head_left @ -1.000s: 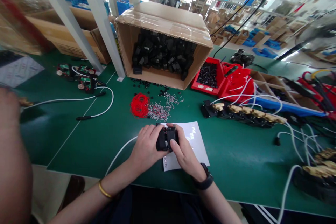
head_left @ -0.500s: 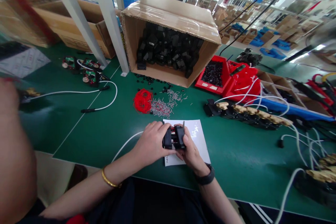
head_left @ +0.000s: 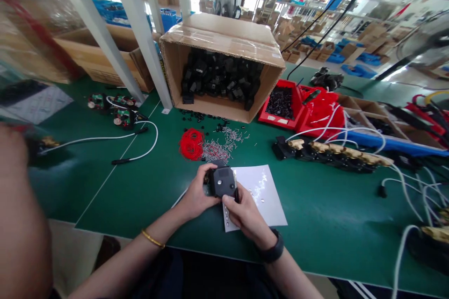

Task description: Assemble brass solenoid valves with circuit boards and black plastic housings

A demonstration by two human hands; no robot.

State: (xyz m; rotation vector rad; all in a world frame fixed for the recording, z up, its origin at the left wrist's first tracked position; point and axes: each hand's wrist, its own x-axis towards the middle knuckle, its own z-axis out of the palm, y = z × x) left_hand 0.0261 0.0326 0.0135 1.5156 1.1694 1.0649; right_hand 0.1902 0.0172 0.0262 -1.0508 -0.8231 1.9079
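Observation:
Between my two hands is a black plastic housing (head_left: 223,181), held above the near part of the green table. My left hand (head_left: 196,198) grips its left side, thumb below and fingers over the top. On its right, my right hand (head_left: 243,210) closes round the edge with the thumb on the lower face. A white cable (head_left: 179,197) shows behind my left hand. Beneath lies a white sheet (head_left: 268,196) with small shiny bits on it. Just beyond the housing are a pile of small metal pins (head_left: 217,149) and a red wire bundle (head_left: 191,144).
A cardboard box (head_left: 220,107) full of black housings stands at the back. Right of it are red bins (head_left: 280,121) and a row of brass-fitted units (head_left: 336,154). Circuit boards (head_left: 122,119) with cables lie left. Another person's arm (head_left: 21,215) reaches in at far left.
The housing has turned over: its open inside with red wires faced up before, now a closed black face shows. Both hands have shifted slightly left with it. The camera view has tilted up somewhat.

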